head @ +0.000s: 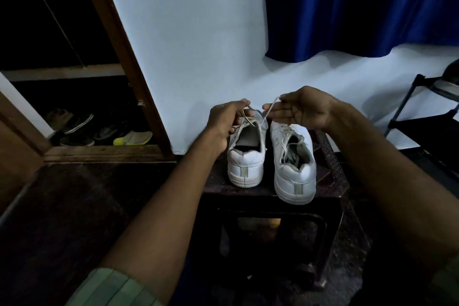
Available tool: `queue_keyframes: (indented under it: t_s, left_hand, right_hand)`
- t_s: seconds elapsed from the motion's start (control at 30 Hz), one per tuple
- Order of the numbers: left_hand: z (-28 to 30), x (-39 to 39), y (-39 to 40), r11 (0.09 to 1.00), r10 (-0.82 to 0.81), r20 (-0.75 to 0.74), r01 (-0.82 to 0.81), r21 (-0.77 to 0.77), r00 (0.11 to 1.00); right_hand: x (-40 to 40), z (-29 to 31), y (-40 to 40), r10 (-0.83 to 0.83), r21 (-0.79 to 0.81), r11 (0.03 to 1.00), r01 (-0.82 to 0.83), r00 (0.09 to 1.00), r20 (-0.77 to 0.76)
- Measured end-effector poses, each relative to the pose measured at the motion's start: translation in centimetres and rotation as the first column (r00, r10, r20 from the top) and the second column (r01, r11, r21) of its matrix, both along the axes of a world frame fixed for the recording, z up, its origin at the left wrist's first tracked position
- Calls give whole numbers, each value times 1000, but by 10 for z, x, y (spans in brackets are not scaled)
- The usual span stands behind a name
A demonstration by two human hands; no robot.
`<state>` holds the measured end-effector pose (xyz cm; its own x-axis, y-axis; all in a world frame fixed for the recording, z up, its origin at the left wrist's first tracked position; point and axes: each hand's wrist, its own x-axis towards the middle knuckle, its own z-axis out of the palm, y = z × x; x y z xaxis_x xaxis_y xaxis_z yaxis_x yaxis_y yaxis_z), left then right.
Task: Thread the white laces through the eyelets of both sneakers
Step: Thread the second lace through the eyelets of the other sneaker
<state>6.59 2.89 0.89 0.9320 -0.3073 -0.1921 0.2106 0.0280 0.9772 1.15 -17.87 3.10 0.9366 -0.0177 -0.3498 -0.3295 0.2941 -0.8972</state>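
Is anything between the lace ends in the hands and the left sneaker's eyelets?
Nothing visible. The left hand and right hand each pinch an end of the lace just above the left sneaker. The right sneaker stands beside it on the stool, off the path.

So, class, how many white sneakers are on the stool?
2: the left sneaker and the right sneaker stand side by side on the dark stool, heels toward the camera.

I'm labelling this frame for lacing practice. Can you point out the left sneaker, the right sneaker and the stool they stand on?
left sneaker [246, 166]: head view, on its heel counter.
right sneaker [295, 179]: head view, on its heel.
stool [332, 171]: head view, on the bare right part of its top.
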Motion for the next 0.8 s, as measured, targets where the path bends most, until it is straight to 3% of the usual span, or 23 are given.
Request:
queue_keyframes:
  t_s: [0.07, 0.1, 0.13, 0.17, 0.2, 0.23, 0.27, 0.33, 0.43, 0.47, 0.53, 0.6, 0.63, 0.7, 0.73, 0.8]
  left_hand:
    - [2, 2, 0, 999, 14, -30, -15, -42, 999]
    - [3, 4, 1, 997, 21, -39, -24, -79, 999]
    - [3, 5, 1, 992, 25, -48, -31, -122, 999]
    - [2, 7, 2, 986, 30, -54, -39, -164, 998]
    - [1, 9, 3, 980, 33, -57, -43, -196, 998]
    - [1, 10, 3, 977, 37, -51, -47, -209, 998]
    - [1, 10, 3, 977, 44, -38, -51, -207, 998]
    - [0, 10, 2, 984, 70, -6, -70, -165, 998]
    - [1, 6, 2, 990, 114, 36, -111, -82, 993]
    - [2, 4, 2, 991, 126, 44, -123, -61, 991]
    - [3, 2, 3, 988, 148, 44, -146, -45, 988]
    - [1, 2, 3, 986, 169, 64, -168, -21, 984]
    - [0, 4, 4, 985, 173, 87, -174, 4, 981]
    - [-2, 6, 5, 982, 169, 138, -178, 57, 976]
    - [-4, 8, 5, 980, 165, 157, -180, 90, 974]
    - [-7, 9, 5, 968, 154, 179, -185, 170, 972]
  right_hand:
    - [0, -1, -2, -30, 160, 987, 28, 999, 14]
    - [0, 1, 0, -42, 153, 987, 40, 999, 10]
    - [1, 2, 0, -70, 45, 997, 69, 998, 11]
    - [1, 4, 0, -100, -165, 981, 103, 995, 25]
    - [1, 5, -2, -104, -437, 892, 117, 993, 54]
    - [0, 6, -2, -60, -662, 743, 97, 995, 77]
    - [-1, 6, -2, 29, -793, 608, 35, 997, 66]
    - [-4, 4, 5, 200, -861, 497, -114, 980, -14]
    - [-4, -1, 12, 279, -879, 462, -119, 960, 17]
    - [-2, -2, 12, 289, -869, 485, -95, 956, 57]
    - [0, -6, 14, 253, -736, 675, -45, 952, 174]
    - [2, -7, 12, 121, -394, 919, -16, 963, 241]
    - [2, -7, 10, 58, -165, 986, -17, 967, 247]
    - [5, -8, 5, -52, 129, 991, 24, 975, 216]
    - [7, -8, 3, -98, 117, 990, 77, 976, 192]
    - [9, -9, 1, -131, -200, 965, 173, 969, 208]
